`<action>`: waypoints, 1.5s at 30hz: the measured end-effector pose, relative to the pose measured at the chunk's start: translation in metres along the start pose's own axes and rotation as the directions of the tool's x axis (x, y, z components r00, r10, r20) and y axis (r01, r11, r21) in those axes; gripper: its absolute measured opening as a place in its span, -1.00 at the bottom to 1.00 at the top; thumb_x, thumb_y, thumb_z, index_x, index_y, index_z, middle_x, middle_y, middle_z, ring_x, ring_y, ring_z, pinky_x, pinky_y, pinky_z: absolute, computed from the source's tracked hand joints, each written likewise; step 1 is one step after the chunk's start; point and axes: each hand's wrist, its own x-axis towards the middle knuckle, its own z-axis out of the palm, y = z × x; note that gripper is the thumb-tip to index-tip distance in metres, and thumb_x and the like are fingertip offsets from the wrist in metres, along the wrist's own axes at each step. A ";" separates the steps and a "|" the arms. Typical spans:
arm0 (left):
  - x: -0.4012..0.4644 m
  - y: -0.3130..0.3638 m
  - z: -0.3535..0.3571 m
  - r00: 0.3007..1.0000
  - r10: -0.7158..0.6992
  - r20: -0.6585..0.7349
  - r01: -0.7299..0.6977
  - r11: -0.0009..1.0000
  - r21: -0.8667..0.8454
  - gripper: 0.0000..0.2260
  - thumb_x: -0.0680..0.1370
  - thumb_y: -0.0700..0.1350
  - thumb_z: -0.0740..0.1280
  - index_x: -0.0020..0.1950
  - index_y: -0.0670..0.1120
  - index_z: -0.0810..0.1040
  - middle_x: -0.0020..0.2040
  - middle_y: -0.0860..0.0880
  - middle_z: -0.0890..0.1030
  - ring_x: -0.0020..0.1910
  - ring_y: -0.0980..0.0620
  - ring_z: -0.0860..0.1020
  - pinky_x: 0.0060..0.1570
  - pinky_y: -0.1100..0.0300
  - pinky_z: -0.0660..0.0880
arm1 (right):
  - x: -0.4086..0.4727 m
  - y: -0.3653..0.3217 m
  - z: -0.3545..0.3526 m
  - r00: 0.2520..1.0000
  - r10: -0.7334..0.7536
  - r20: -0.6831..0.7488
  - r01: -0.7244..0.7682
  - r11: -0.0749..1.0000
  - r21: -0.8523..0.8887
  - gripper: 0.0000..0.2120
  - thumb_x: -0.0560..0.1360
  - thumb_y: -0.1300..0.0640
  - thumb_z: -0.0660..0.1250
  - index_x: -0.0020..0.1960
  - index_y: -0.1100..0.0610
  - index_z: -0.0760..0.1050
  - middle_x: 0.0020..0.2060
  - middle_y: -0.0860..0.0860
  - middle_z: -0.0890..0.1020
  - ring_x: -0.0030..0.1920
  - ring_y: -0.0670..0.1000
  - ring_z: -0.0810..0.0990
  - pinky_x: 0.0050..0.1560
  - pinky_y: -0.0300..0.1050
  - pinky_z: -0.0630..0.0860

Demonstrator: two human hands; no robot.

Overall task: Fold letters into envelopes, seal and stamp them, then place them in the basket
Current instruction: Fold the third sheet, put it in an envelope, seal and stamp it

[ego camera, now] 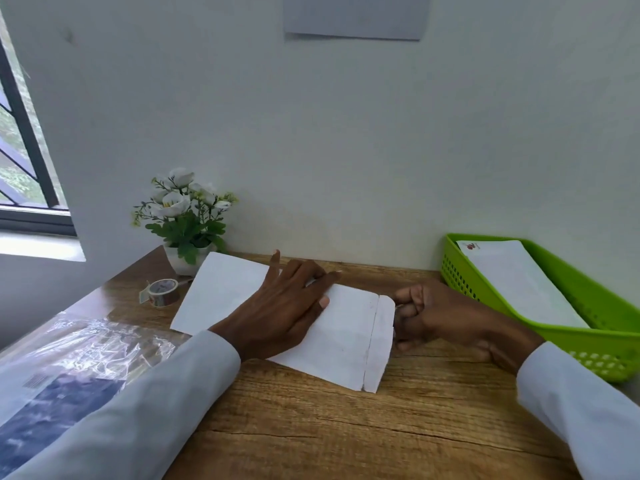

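White paper envelope (332,327) lies flat mid wooden desk (346,427). Left hand (284,306) spread flat on it, prob. pinning it. Right hand (436,317), fingers curled, works the flap end; can't tell what it pinches. Green plastic basket (588,344) further right w/ one stamped envelope (519,282) inside.

White envelope (346,334) flat, flap folded; basket (588,344) holds another.

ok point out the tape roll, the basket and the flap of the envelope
tape roll (163,292): head view, on its side face
basket (585,289): head view, on its inner green wall
flap (381,337): head view, on the folded strip at the envelope's right end
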 end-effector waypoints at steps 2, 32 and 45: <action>0.003 0.003 -0.002 0.998 -0.024 -0.058 0.022 0.999 -0.050 -0.61 0.63 0.02 0.02 0.31 -0.03 0.52 0.10 -0.01 0.54 0.14 0.02 0.46 0.42 -0.31 0.15 | -0.003 0.001 -0.002 0.999 0.031 0.028 -0.031 1.000 0.001 -0.57 0.46 0.45 0.38 0.30 0.20 0.52 -0.01 0.26 0.71 -0.05 0.16 0.71 -0.14 -0.10 0.67; 0.014 0.027 -0.035 0.853 -0.192 -0.485 0.153 0.981 -0.119 -0.85 0.57 -0.15 0.29 0.00 0.00 0.65 -0.07 0.11 0.62 -0.16 0.11 0.55 -0.36 0.35 0.34 | -0.004 -0.009 0.049 0.924 -0.255 -0.285 0.269 0.963 0.012 -0.85 0.61 0.13 0.30 0.02 -0.01 0.65 0.01 0.05 0.72 0.01 -0.04 0.70 0.06 -0.11 0.63; 0.019 0.027 -0.063 0.505 -0.199 -0.840 0.021 0.975 -0.219 -0.89 0.53 -0.42 0.31 -0.05 -0.28 0.60 -0.08 -0.03 0.53 -0.10 0.09 0.50 -0.09 0.31 0.43 | -0.010 -0.035 0.043 0.507 -0.624 -0.595 0.697 0.703 -0.143 -0.88 0.41 0.29 0.51 -0.22 0.09 0.68 -0.39 -0.09 0.69 -0.37 -0.17 0.59 -0.29 -0.30 0.52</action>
